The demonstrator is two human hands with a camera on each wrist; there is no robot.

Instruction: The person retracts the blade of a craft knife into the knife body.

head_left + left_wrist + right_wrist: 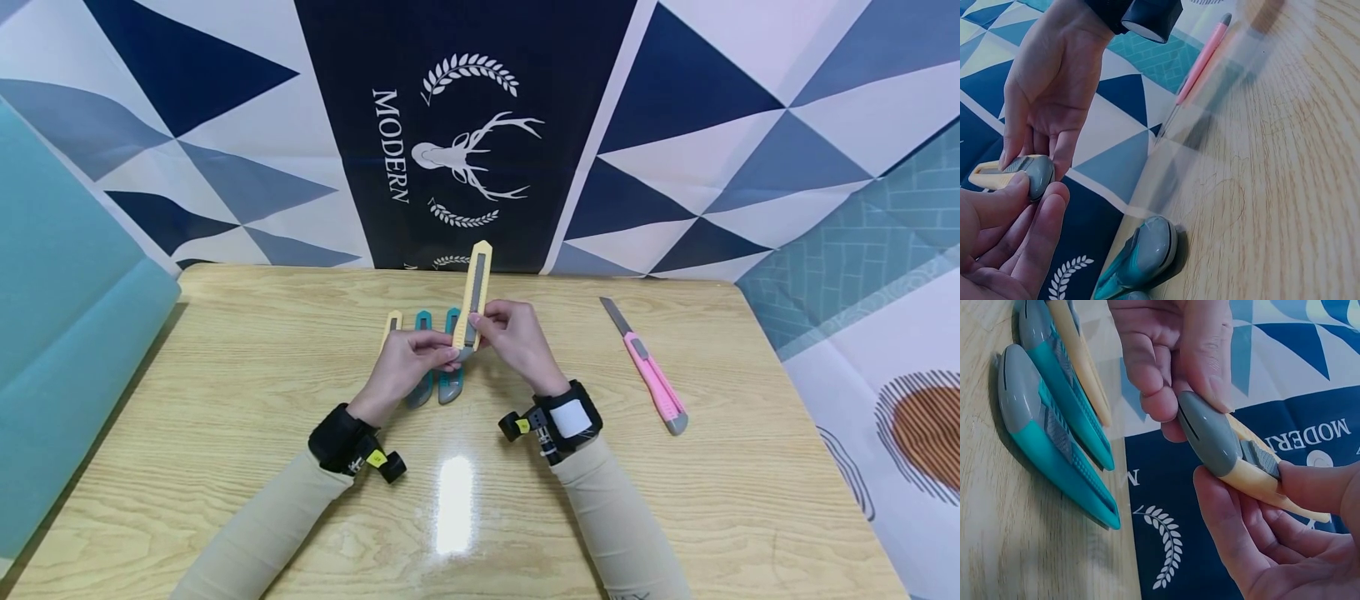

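Both hands hold a yellow box cutter (478, 275) with a grey end cap, raised above the far part of the table and pointing away. My left hand (405, 367) pinches it at the grey end cap (1210, 434). The right hand (521, 343) grips its yellow body, and the right thumb (1313, 487) touches the grey slider (1261, 459). No blade shows beyond its tip. Beneath and behind the left hand lie two teal box cutters (451, 385) side by side. Another yellow box cutter (393, 321) lies left of them, partly hidden by that hand.
A pink box cutter (652, 371) lies on the right of the wooden table (360, 533), its blade extended toward the far edge. Patterned cloth (652, 192) hangs behind the table. A light-blue surface (67, 350) borders the left side.
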